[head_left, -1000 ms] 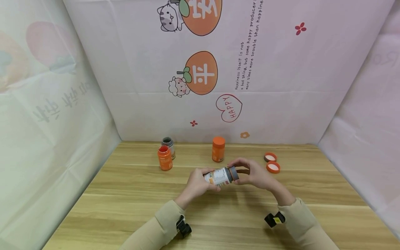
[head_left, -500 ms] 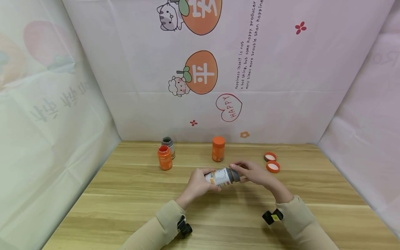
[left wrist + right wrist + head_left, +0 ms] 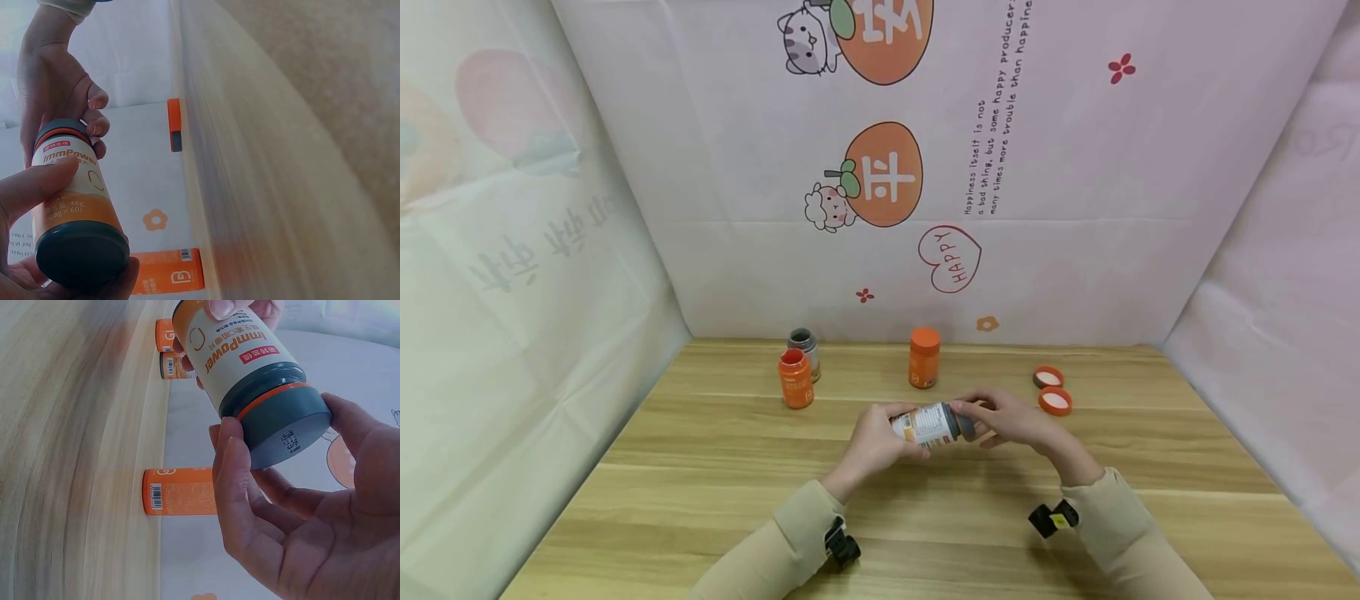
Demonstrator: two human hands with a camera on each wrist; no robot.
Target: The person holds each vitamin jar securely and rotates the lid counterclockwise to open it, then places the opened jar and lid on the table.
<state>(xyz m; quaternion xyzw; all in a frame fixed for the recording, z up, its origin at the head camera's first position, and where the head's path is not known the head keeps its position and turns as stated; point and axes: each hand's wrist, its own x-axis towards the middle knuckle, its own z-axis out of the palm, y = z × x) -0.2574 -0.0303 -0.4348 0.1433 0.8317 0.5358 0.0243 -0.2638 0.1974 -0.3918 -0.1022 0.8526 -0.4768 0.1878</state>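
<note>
Left grip [image 3: 874, 437]: grasping tilted white bottle [image 3: 922, 425]
Right grip [image 3: 1011, 418]: pinching its grey cap [image 3: 287, 422]
Loose caps [image 3: 1056, 402]: toward table's [image 3: 715, 450] far right corner

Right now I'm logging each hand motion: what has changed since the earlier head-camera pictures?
The right hand has turned, its fingers shifting around the dark gray cap, thumb now above. Nothing was visibly let go. Unchanged: the left hand grips the ImmPower bottle, cap still on; the standing bottles and loose caps stay put.

Four bottles [image 3: 796, 385] [image 3: 814, 363] [image 3: 924, 360] [image 3: 927, 425], two loose caps [image 3: 1048, 377] [image 3: 1056, 402]
</note>
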